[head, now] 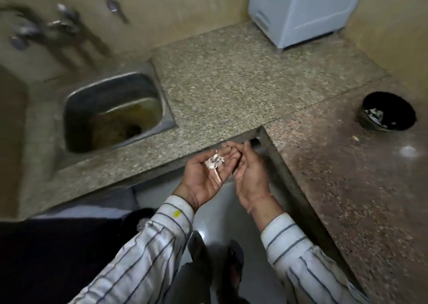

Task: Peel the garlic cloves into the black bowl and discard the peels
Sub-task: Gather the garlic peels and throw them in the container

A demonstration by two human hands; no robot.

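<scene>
Below the desk (231, 90) edge, both hands sit close together over the floor. Left hand (208, 174) lies palm up, loosely cupped, cradling a small heap of garlic peels (215, 162). Right hand (249, 171) stands edge-on beside it, grip relaxed, holding nothing visible. Black bowl (388, 110) rests far right on the desk, pale pieces inside. Sink (111, 109) lies left.

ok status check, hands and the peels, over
Left hand cupped palm up, holding garlic peels. Right hand beside it, empty. Black bowl off right on counter. Path clear.
</scene>
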